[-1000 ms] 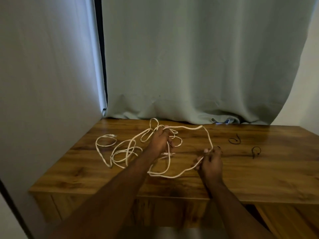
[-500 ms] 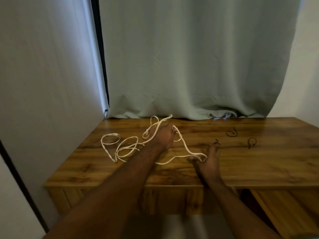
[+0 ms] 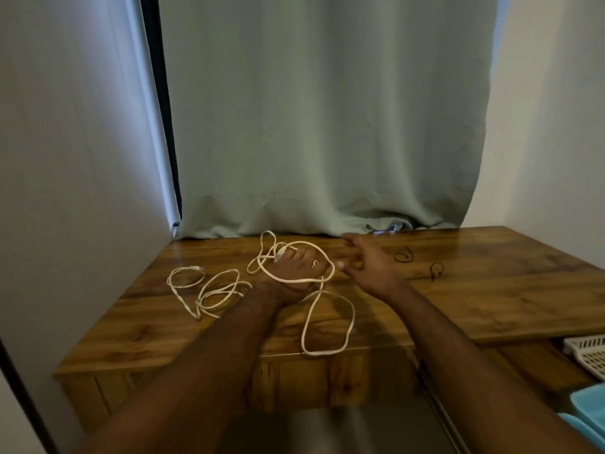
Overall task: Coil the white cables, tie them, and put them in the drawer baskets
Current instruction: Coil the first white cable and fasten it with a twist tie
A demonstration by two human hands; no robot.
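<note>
A long white cable (image 3: 328, 323) lies in loose loops on the wooden tabletop (image 3: 491, 306). One loop runs round my left hand (image 3: 296, 268), whose fingers curl on the cable near its far end. Another loop reaches the table's front edge. More white cable (image 3: 212, 291) sits tangled to the left of that hand. My right hand (image 3: 368, 262) hovers just right of the wrapped loop with its fingers stretched out, holding nothing. Two black ties (image 3: 403, 255) (image 3: 437, 271) lie beyond my right hand.
A white mesh basket (image 3: 589, 353) and a blue basket (image 3: 592, 409) show in the open drawer at the lower right. A grey-green curtain (image 3: 327, 126) hangs behind the table and a white wall (image 3: 65, 191) closes the left side.
My right hand let go of the cable and moved back and to the right, opening its fingers. A loop now lies round my left hand, and a slack loop dropped toward the front edge.
</note>
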